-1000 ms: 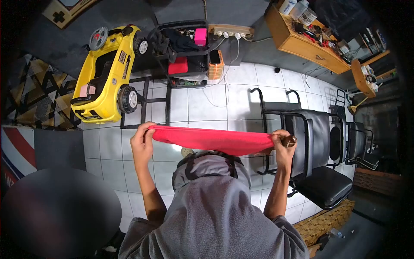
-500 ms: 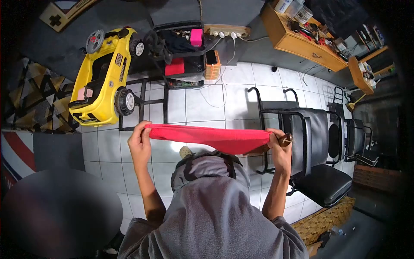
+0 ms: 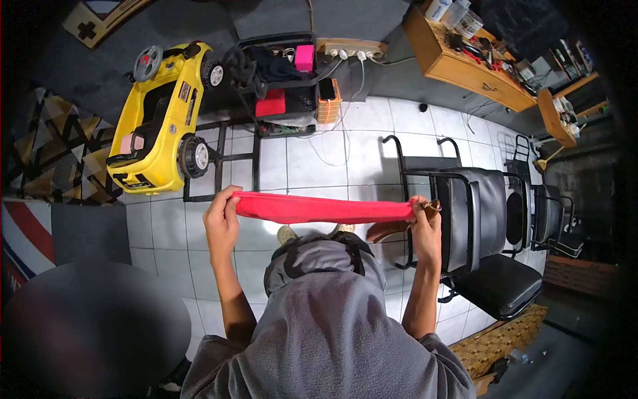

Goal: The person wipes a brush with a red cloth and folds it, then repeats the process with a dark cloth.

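Observation:
A red cloth (image 3: 325, 208) is stretched nearly level in front of my body, folded into a long narrow band. My left hand (image 3: 221, 218) pinches its left end between thumb and fingers. At the other end, my right hand (image 3: 426, 233) is closed on the cloth's corner. Also at my right hand is a brown object (image 3: 387, 231); it shows to the left below the cloth, and a brown and gold-coloured tip sticks out past the fingers. I cannot tell what kind of thing it is.
Black padded chairs (image 3: 488, 219) stand on the tiled floor to the right. A yellow toy car (image 3: 156, 126) is at the left, near a black shelf rack (image 3: 286, 83). A wooden drawer cabinet (image 3: 465, 66) is at the back right. Clogs (image 3: 286, 234) show below the cloth.
The red cloth has become narrower and straighter, its hanging lower fold gone. My left hand has shifted slightly right, my right hand slightly left. More of the brown object and both clogs now show.

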`<state>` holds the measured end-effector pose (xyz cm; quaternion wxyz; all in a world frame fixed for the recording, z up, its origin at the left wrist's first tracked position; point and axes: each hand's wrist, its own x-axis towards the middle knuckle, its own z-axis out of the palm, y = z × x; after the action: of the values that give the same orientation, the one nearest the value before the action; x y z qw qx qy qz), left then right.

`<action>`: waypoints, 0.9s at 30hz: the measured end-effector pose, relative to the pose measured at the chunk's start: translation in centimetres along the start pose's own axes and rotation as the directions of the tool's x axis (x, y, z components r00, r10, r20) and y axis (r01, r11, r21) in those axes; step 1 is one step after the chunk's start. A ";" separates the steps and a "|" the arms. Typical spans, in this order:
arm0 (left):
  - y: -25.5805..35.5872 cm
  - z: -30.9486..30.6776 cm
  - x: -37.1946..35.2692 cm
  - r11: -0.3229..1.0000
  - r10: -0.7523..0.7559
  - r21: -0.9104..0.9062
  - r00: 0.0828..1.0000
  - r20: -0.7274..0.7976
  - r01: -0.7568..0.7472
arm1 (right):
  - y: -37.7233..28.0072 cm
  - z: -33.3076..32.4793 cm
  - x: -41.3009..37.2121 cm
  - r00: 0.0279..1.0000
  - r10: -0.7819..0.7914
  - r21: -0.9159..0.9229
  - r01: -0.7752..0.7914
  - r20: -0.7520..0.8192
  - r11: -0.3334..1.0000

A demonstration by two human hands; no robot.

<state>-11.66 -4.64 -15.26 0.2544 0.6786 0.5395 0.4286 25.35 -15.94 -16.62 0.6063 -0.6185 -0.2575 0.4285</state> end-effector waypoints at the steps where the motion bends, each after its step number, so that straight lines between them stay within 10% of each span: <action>1: 0.1 0.1 0.1 1.000 0.011 0.000 1.000 0.003 -0.011 | -0.1 0.0 -0.1 1.000 0.010 -0.014 -0.010 -0.011 1.000; 15: 0.6 0.4 0.3 0.998 0.056 0.015 0.997 -0.054 -0.055 | -3.1 0.8 -1.1 0.996 0.051 -0.250 -0.031 0.073 0.968; 18: 0.3 -0.3 0.1 0.999 0.047 0.003 0.997 -0.055 -0.047 | -2.7 -1.7 -0.3 0.899 0.383 -0.461 -0.254 0.211 0.850; 22: 0.6 -0.5 0.2 0.997 0.049 0.056 0.999 -0.023 -0.048 | -2.5 -1.0 -1.0 0.904 0.238 -0.643 0.052 0.356 0.764; 27: 0.2 -0.9 0.2 0.999 -0.020 0.046 0.999 0.029 0.019 | -2.4 -0.9 -1.4 0.937 0.246 -0.407 -0.129 0.250 0.904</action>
<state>-12.36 -4.58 -14.59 0.2510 0.6851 0.5520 0.4036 25.90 -17.24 -14.12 0.3833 -0.6764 -0.3627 0.5139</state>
